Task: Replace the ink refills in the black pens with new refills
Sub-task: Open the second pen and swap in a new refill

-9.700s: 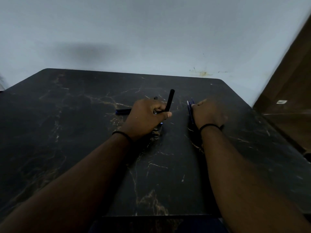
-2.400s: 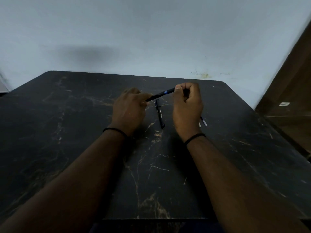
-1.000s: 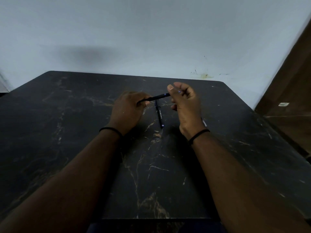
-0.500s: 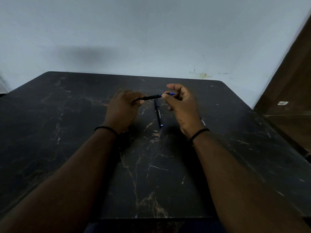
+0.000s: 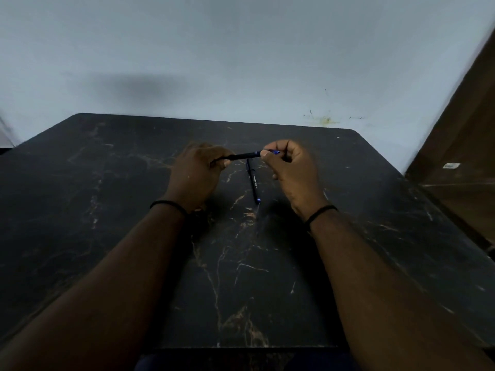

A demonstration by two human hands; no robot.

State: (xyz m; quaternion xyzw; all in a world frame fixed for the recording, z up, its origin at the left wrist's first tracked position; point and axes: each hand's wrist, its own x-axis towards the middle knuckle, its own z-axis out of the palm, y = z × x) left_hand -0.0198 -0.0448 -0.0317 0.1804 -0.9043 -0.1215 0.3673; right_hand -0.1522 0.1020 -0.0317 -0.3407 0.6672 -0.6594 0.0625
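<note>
My left hand (image 5: 197,172) grips the left end of a black pen barrel (image 5: 242,156), held level above the black marble table (image 5: 107,210). My right hand (image 5: 292,170) pinches a blue piece (image 5: 274,152) at the barrel's right end between thumb and fingers. Whether that piece is a refill tip or a cap I cannot tell. A second black pen (image 5: 253,183) with white print lies on the table below and between the hands, its blue end pointing toward me.
A pale wall (image 5: 241,62) stands behind the table's far edge. A brown wooden surface (image 5: 460,156) rises at the right. A small white bit (image 5: 325,195) lies on the table just behind my right wrist.
The held pen has shifted slightly left. My right hand went from wrapping the pen's end to pinching the blue piece, which now shows at the barrel's right end.
</note>
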